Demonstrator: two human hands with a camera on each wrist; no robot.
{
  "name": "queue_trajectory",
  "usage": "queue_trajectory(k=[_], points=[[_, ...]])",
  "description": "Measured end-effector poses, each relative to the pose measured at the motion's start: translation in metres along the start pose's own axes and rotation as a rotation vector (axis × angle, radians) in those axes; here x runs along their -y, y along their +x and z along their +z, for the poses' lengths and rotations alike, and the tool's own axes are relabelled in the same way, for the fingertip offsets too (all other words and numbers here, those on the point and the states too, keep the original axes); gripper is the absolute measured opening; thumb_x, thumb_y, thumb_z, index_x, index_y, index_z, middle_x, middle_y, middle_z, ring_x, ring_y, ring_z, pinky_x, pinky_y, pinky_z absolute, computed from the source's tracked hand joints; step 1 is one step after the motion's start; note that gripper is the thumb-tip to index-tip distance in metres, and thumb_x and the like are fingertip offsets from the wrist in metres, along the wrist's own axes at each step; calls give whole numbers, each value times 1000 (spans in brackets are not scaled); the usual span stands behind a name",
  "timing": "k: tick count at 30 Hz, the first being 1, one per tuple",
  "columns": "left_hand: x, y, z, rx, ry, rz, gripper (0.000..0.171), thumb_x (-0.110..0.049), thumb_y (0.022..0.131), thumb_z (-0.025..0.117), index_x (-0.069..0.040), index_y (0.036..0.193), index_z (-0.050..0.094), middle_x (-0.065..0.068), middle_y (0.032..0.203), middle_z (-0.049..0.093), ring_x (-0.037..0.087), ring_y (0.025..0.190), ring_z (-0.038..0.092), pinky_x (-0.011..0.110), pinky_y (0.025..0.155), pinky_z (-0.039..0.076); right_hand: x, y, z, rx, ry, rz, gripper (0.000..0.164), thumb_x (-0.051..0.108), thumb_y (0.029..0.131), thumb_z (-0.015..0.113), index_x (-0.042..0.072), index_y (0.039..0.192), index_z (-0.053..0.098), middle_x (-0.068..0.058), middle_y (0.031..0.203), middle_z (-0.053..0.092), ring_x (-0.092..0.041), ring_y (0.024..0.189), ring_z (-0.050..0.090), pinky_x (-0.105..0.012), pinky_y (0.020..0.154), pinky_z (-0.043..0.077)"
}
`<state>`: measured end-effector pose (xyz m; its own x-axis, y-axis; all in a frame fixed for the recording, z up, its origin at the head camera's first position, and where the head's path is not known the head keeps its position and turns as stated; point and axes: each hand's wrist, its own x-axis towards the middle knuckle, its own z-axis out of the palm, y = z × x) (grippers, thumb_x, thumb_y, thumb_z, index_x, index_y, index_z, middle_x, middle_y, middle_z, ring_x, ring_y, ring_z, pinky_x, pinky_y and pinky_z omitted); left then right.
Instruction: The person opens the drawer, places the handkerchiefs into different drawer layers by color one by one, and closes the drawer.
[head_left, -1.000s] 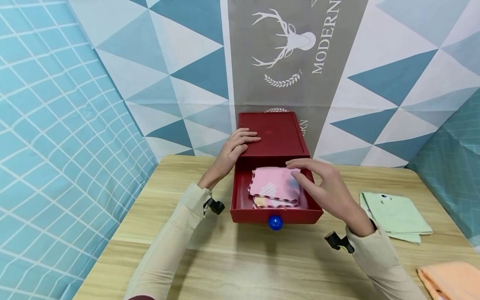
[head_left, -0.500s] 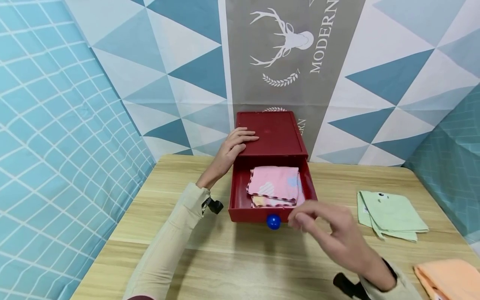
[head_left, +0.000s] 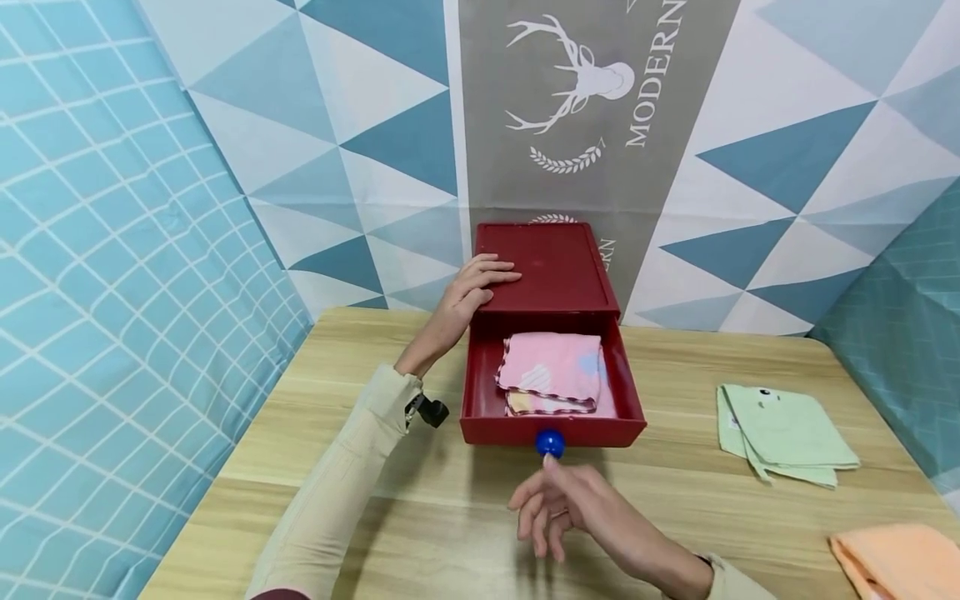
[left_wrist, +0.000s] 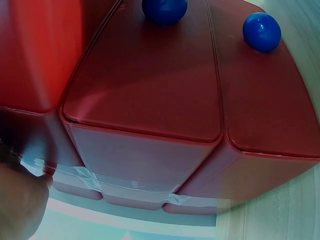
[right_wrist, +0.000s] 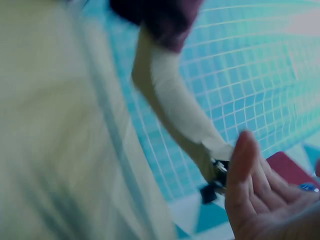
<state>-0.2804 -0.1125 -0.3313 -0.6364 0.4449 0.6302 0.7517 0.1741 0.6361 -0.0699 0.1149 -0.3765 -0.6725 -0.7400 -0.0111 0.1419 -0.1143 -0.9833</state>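
A dark red drawer box [head_left: 555, 267] stands against the back wall in the head view, its top drawer [head_left: 495, 432] pulled out. Inside lies a folded pink towel [head_left: 551, 364] with a dark striped edging, over a part with a yellow patch. My left hand [head_left: 453, 310] rests on the left edge of the box's top, fingers spread flat. Just in front of the drawer's blue round knob [head_left: 550, 442], my right hand [head_left: 573, 504] hangs with loose fingers, thumb tip at the knob; whether it touches cannot be told. Lower drawers with blue knobs [left_wrist: 261, 32] show in the left wrist view.
To the right on the wooden table [head_left: 675, 525] lie a folded green towel [head_left: 795, 429] and, nearer me, a folded orange towel [head_left: 900, 558]. Patterned cloth [head_left: 390, 125] covers the wall behind, and blue gridded cloth [head_left: 112, 333] hangs on the left.
My right hand has left the pink towel in the drawer, drawn back toward me, then swung left to below the knob. The left hand has stayed on the box.
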Motion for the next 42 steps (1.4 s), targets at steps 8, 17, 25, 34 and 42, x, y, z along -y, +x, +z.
queue_trajectory(k=[8,17,25,34,42], points=[[-1,1,-1,16,16,3,44,-1,96,36,-1,129,66,18,141,54,34,142,32,43,119,19,3,7,-7,-108,252,39,61,47,107,29,-4,115,64,-7,93,71,-13,71,66,-23,57,53],[-31,1,-4,18,-14,-5,41,8,93,35,13,124,62,32,137,51,49,138,30,48,120,17,3,8,-7,-105,252,-23,53,39,109,31,-4,118,61,-5,91,68,-12,70,64,-23,56,51],[-33,1,-4,19,-21,-29,42,8,94,35,12,125,62,31,138,50,48,139,29,48,120,17,3,11,-9,-146,253,6,54,42,108,32,-5,114,58,-4,87,67,-12,67,63,-23,55,50],[-33,1,-4,12,-32,-15,42,11,93,34,13,124,62,32,137,51,49,139,29,51,119,16,9,16,-16,-167,209,-8,54,45,107,34,-1,111,61,-4,85,65,-14,66,61,-24,57,50],[-32,2,-4,13,-19,-31,43,9,93,34,11,125,62,30,138,52,46,140,29,48,120,16,8,21,-25,-186,175,-40,55,45,107,33,-1,110,62,-3,83,65,-13,65,61,-23,56,49]])
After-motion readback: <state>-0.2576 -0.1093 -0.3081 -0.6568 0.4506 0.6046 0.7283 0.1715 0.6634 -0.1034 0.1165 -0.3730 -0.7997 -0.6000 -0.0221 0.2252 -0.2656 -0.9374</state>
